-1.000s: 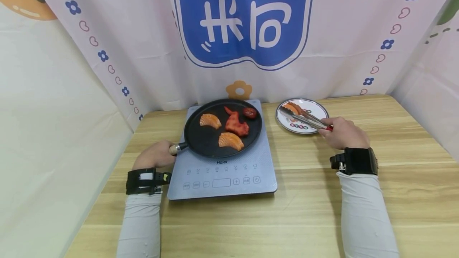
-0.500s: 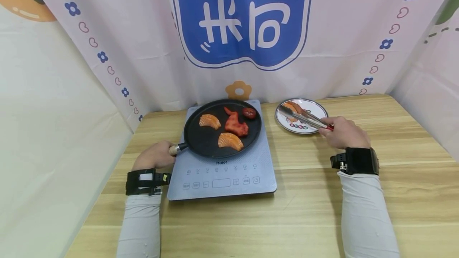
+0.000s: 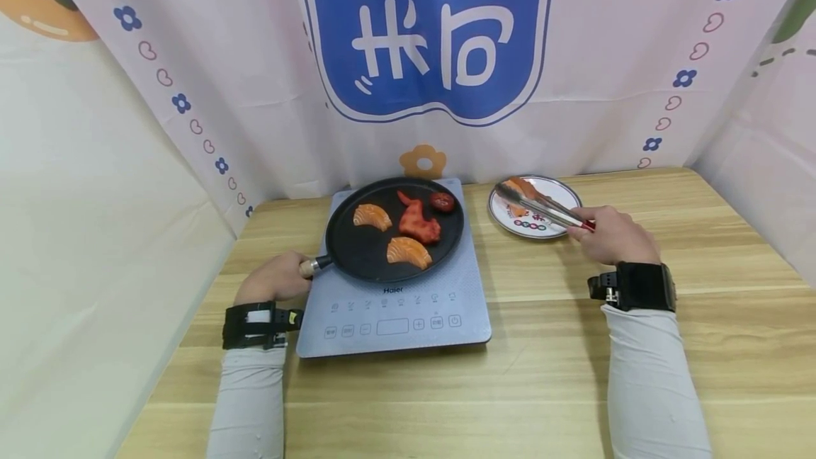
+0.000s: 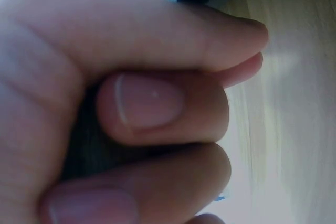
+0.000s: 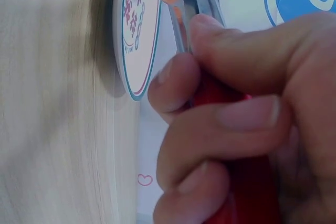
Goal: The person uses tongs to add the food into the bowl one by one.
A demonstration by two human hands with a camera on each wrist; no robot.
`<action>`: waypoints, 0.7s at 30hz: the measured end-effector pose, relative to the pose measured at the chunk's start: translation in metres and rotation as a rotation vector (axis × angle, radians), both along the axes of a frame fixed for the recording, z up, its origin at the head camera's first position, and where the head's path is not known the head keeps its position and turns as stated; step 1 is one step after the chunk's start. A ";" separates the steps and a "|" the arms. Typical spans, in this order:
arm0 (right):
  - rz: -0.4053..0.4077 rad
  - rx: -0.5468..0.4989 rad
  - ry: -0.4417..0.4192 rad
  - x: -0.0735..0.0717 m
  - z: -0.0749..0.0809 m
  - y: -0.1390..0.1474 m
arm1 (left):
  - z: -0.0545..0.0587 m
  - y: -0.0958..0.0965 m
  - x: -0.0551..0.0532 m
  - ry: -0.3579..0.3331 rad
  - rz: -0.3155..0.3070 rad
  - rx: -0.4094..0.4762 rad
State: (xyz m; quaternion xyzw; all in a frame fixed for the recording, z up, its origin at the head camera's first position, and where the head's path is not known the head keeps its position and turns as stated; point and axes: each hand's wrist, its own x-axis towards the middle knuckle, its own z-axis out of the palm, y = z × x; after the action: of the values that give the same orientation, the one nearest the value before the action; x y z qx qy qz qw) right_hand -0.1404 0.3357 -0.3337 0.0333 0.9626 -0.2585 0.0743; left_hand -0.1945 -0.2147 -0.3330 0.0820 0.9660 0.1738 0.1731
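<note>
In the head view my left hand (image 3: 274,277) grips the handle (image 3: 315,265) of a black frying pan (image 3: 353,253); the left wrist view shows its fingers curled. Two orange salmon slices (image 3: 409,251), a red chicken wing (image 3: 418,225) and a tomato piece (image 3: 443,202) lie in the pan. My right hand (image 3: 615,234) holds metal tongs (image 3: 550,213) by their red handle (image 5: 212,90). The tongs' tips are at an orange, salmon-like piece (image 3: 518,208) on a white plate (image 3: 564,193). The tongs partly cover that piece, so whether they clamp it I cannot tell.
The pan stands on a flat induction cooker (image 3: 357,346) with its control panel toward me. Both cooker and plate are on a wooden table (image 3: 446,402), near its back edge. A printed cloth (image 3: 605,55) hangs behind the table, and pale cloth closes off both sides.
Over the plate the tongs have shifted slightly, and the orange piece under them looks a little turned. The left hand and pan stay put; the whole head view drifts slightly.
</note>
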 end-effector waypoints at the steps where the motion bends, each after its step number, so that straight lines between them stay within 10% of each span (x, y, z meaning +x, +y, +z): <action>1: 0.000 0.002 -0.003 0.000 0.000 -0.001 | 0.000 0.000 0.000 0.001 -0.002 0.000; 21: 0.067 -0.053 -0.053 0.006 -0.001 0.018 | 0.000 0.000 0.001 0.007 -0.010 -0.008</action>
State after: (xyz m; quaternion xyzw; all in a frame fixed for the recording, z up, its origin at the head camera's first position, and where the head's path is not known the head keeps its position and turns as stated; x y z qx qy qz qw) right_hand -0.1348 0.3540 -0.3342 0.0059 0.9537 -0.2803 0.1091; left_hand -0.1937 -0.2144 -0.3326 0.0867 0.9669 0.1685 0.1710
